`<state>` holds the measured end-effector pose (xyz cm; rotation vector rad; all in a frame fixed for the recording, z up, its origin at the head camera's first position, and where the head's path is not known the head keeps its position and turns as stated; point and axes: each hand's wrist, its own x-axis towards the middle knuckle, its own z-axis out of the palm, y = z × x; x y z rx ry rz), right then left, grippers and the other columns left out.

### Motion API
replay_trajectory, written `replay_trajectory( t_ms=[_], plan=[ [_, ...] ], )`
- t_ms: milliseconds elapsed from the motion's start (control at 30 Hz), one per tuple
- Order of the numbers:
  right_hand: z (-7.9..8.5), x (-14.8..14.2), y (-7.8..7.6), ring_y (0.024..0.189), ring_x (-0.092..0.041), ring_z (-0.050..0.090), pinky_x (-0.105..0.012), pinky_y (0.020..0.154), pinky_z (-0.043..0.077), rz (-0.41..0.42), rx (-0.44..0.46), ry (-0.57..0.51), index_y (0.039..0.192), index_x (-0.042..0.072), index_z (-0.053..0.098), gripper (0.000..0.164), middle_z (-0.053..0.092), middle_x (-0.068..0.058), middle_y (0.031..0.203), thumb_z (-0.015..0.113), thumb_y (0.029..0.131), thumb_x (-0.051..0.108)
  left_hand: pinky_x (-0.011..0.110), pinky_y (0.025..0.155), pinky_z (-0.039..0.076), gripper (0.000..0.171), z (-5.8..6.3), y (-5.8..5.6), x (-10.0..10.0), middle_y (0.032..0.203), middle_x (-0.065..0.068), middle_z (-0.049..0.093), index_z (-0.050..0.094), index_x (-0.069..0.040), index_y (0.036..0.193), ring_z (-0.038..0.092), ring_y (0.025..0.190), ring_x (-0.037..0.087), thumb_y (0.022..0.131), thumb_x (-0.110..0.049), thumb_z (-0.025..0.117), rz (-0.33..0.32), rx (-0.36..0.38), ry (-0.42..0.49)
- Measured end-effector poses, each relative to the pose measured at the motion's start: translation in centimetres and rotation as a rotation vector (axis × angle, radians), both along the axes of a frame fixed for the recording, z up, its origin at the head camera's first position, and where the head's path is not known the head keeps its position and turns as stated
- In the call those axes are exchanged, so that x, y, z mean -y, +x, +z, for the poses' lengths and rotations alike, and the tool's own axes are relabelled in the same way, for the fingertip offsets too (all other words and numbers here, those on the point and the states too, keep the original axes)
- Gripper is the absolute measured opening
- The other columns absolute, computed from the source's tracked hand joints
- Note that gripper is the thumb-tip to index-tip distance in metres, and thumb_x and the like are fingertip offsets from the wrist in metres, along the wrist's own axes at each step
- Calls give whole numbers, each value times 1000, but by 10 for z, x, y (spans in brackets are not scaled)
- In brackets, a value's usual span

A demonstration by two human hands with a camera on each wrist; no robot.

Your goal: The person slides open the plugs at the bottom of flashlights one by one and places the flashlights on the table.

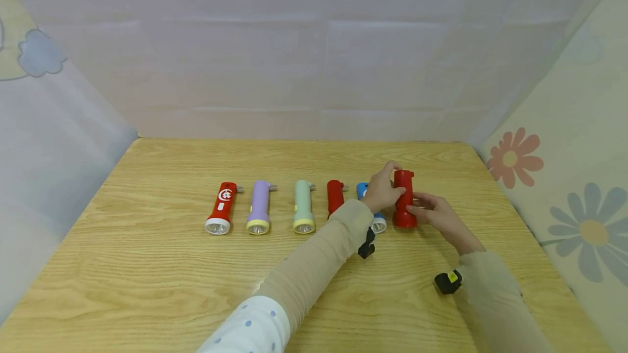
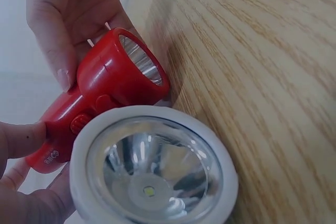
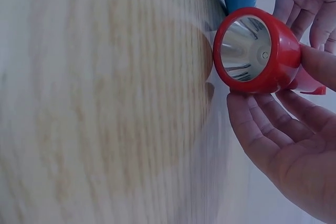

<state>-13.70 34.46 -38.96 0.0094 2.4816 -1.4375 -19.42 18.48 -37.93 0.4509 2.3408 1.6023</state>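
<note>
A plain red flashlight (image 1: 404, 200) is at the right end of a row, its lens end toward me. My left hand (image 1: 382, 189) grips its tail end between thumb and fingers, as the left wrist view also shows. At the head end, my right hand (image 1: 439, 217) holds it with the thumb on one side and fingers beneath. In the right wrist view the red rim (image 3: 281, 59) and silver reflector face the camera, close over the table. Just left lies a blue flashlight (image 1: 362, 189) with a white-rimmed lens (image 2: 152, 171), partly hidden by my left arm.
Farther left on the wooden table (image 1: 147, 266) lie a red flashlight with a white rim (image 1: 223, 206), a purple one (image 1: 260, 203), a pale green one (image 1: 303, 203) and another red one (image 1: 335, 195). Plug prongs stick out of several. Cloth walls border the table's back and sides.
</note>
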Motion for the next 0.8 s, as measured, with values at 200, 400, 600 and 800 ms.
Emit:
replay_trajectory(
  t_ms=[200,400,600,800],
  plan=[
    [1,-1,2,99,-28,57,-36,82,49,40,18,-11,132,-14,33,57,46,-30,123,52,94,23,20,53,45,40,1,0,0,82,5,58,45,-17,122,51,63,12,87,-8,62,-1,-14,-12],
    [3,0,3,95,-23,58,-32,78,50,45,20,-17,129,-16,35,55,49,-29,119,51,94,22,19,56,46,42,2,1,0,88,6,60,44,-16,123,52,65,11,87,-6,61,-18,-25,-17],
    [2,0,3,95,-23,58,-30,78,50,35,5,-4,129,-17,34,55,48,-30,119,52,94,21,19,57,46,41,3,2,1,90,5,61,45,-17,122,53,65,10,87,-7,61,-23,-34,-19],
    [2,1,3,94,-20,58,-27,77,50,37,-32,-1,128,-19,34,53,49,-32,118,52,94,17,19,54,46,40,2,1,3,84,3,60,45,-15,125,53,63,10,88,-8,59,-37,-67,2]
  ],
)
